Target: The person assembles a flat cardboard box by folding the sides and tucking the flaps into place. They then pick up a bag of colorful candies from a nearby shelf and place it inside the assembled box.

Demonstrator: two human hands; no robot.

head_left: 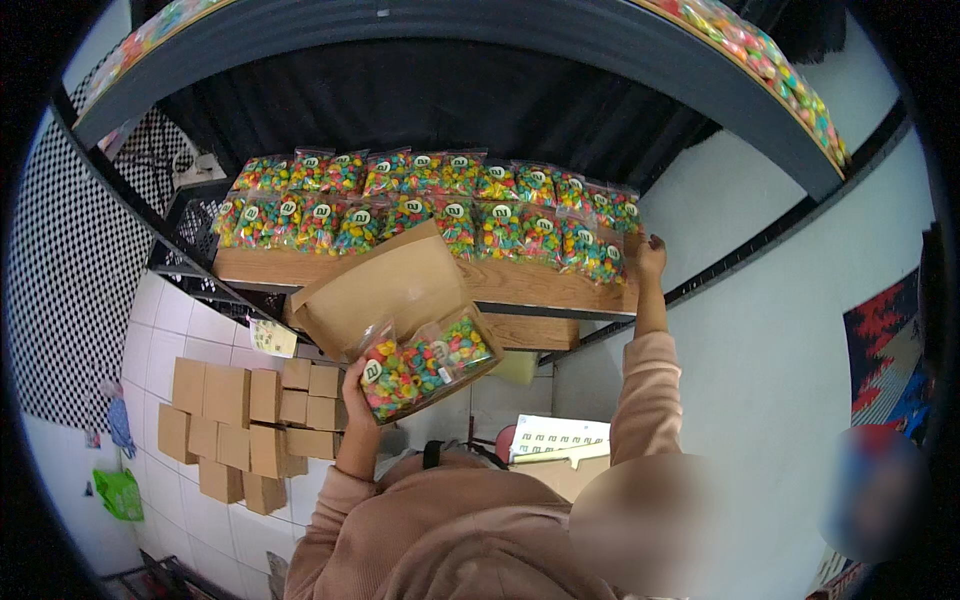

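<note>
My left hand (357, 395) is closed on the left side of an open brown cardboard box (432, 408), which is tilted in front of the shelf. The box's lid (385, 290) stands raised toward the shelf. Inside lie clear bags of multicoloured puffed snacks (392, 375), with round pale labels. My right hand (652, 257) is at the right end of the wooden shelf (540, 283), beside the last snack bags (606, 262). Its fingers look bunched, but whether they are open or closed is unclear at this size.
Two rows of similar snack bags (411, 213) line the shelf. An upper shelf (440, 27) holds more bags overhead. Several brown boxes (228, 396) are piled on the tiled floor at left. Label sheets (560, 436) lie below my right arm. A green bag (119, 494) is far left.
</note>
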